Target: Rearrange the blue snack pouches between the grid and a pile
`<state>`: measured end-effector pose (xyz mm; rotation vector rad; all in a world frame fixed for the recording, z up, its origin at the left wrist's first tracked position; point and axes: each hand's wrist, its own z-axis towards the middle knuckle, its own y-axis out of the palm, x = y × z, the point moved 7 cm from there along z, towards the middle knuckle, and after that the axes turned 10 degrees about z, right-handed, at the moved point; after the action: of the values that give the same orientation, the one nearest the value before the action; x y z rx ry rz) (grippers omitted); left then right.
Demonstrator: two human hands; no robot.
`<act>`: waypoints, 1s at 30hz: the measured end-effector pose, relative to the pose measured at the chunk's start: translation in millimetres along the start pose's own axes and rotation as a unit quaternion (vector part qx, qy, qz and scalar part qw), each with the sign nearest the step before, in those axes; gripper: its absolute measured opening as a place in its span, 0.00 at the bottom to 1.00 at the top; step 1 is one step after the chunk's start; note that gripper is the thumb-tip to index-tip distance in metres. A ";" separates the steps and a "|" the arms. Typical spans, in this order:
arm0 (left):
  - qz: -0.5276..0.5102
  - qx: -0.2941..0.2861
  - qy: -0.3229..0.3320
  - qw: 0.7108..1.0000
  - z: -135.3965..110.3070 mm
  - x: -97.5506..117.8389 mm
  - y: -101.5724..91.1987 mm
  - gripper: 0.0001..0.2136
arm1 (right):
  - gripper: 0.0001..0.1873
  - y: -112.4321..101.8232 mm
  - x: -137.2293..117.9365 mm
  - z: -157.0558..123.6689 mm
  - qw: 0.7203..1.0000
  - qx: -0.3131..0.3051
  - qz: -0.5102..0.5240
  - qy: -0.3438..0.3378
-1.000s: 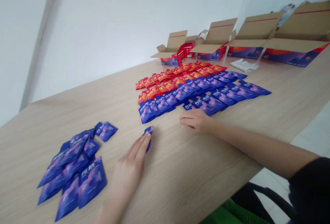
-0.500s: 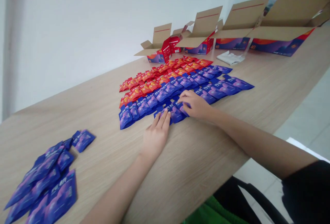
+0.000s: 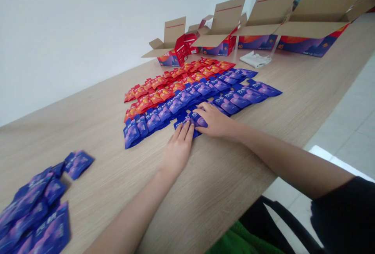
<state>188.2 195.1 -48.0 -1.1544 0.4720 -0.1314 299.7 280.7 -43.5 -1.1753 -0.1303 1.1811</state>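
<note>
A person's left hand (image 3: 178, 148) and right hand (image 3: 213, 121) lie flat, fingers slightly spread, almost meeting on blue sachets (image 3: 187, 120) at the near edge of neat rows on a wooden bench (image 3: 96, 129). A loose blue pile (image 3: 35, 215) sits far left; red-orange sachets (image 3: 175, 90) and open cardboard boxes (image 3: 307, 45) lie beyond.

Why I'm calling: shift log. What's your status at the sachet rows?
Left hand, fingertips at blue sachet row. Right hand flat on same row. Loose blue pile off left, apart from both.
</note>
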 end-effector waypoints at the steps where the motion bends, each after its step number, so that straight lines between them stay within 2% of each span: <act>1: -0.007 0.004 0.000 1.000 -0.5 0.1 1.7 0.21 | 0.25 1.5 1.7 -0.1 1.000 -0.001 -0.002 0.004; 9: -0.027 0.002 -0.022 0.999 -2.3 2.4 2.9 0.22 | 0.16 4.7 2.9 0.1 1.000 0.009 -0.006 0.013; 22: -0.057 0.008 -0.059 0.997 2.1 2.3 -2.7 0.23 | 0.16 0.0 0.8 1.4 0.997 0.048 0.005 0.052; 26: -0.081 0.006 -0.066 0.994 0.8 -0.2 -1.5 0.27 | 0.18 0.9 0.4 1.1 0.997 0.055 0.007 0.048; 30: -0.093 0.015 -0.063 0.993 -0.7 -2.1 -1.1 0.25 | 0.17 -2.4 -3.6 -0.1 0.997 0.058 -0.007 0.040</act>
<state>186.2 194.8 -46.7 -1.1685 0.2483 -0.2251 299.7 278.1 -40.0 -1.1151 -0.0086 1.1125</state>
